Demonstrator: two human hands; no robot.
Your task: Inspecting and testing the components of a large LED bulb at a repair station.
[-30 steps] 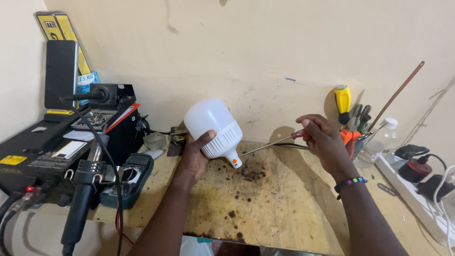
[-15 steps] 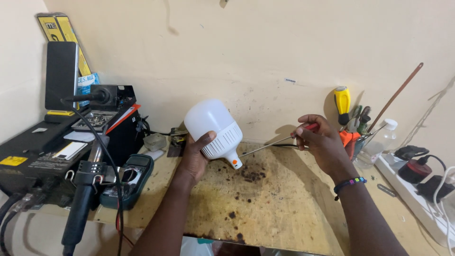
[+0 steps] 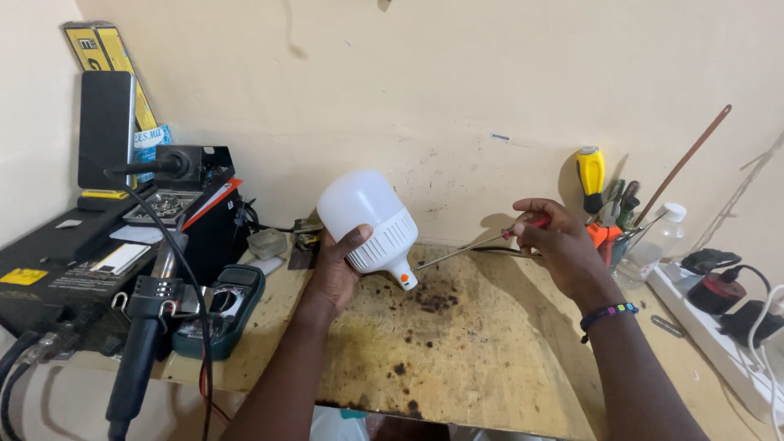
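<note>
Scuffed cream wall (image 3: 457, 90) rises behind a stained, burn-marked wooden bench top (image 3: 482, 359), and both arms reach over it from the near edge.

Left hand (image 3: 336, 263) is curled around the ribbed lower body of a large white bulb (image 3: 367, 216), thumb on the near side and fingers wrapped behind. It holds the bulb clear of the bench, tilted, with the dome up toward the wall and the small base with an orange spot pointing down and to the right.

Right hand (image 3: 559, 245) is well apart from the left, off to the right at about the same height. Its fingers are pinched around the red handle of a thin screwdriver (image 3: 474, 247). The metal shaft runs leftward from that hand, and its tip sits just beside the bulb's base; whether it touches cannot be told. A beaded bracelet (image 3: 608, 312) circles the right wrist.

To the left of the left hand a green multimeter (image 3: 220, 310) lies on the bench, with a dark handheld tool and cable (image 3: 143, 343) standing nearer the viewer. Beyond those are black equipment boxes (image 3: 73, 278), one bearing a tray of small parts.

Behind the right hand a cup of tools (image 3: 612, 220) stands against the wall, a yellow-handled screwdriver (image 3: 590, 175) sticking up from it, and a clear bottle (image 3: 653, 241) is just beside the cup. Farther right a white power strip (image 3: 719, 335) carries black plugs
</note>
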